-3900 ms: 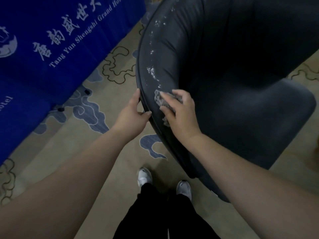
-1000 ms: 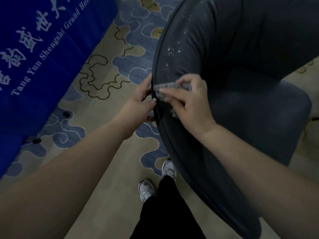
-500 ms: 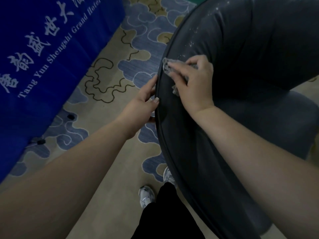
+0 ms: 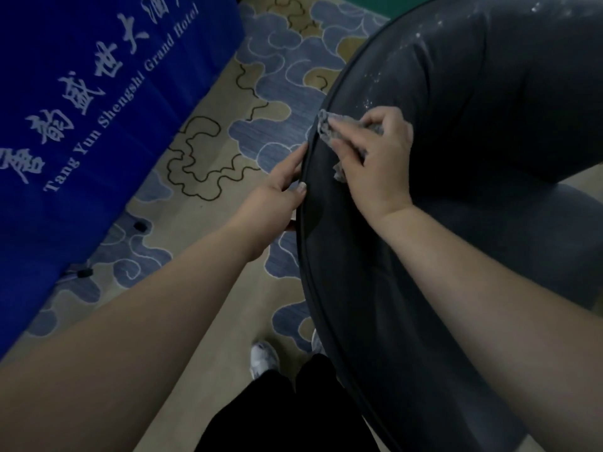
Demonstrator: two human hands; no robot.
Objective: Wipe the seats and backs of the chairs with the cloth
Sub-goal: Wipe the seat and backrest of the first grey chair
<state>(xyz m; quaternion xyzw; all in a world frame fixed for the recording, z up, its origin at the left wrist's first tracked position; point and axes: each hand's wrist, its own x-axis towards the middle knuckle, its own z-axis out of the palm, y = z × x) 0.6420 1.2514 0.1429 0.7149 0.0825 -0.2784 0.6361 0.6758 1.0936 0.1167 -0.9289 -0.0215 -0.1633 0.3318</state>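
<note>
A dark grey upholstered chair with a curved back fills the right side, its seat lower right. White specks dot the top rim of the back. My right hand presses a small grey cloth onto the rim of the back, fingers curled over it. My left hand holds the outer edge of the chair back, thumb on the rim and fingers behind it.
A blue tablecloth with white hotel lettering hangs at the left. Patterned beige and blue carpet lies between it and the chair. My white shoes and dark trousers stand close against the chair at the bottom.
My right hand has slid the cloth up along the rim of the chair back. My left hand has kept its hold on the outer edge.
</note>
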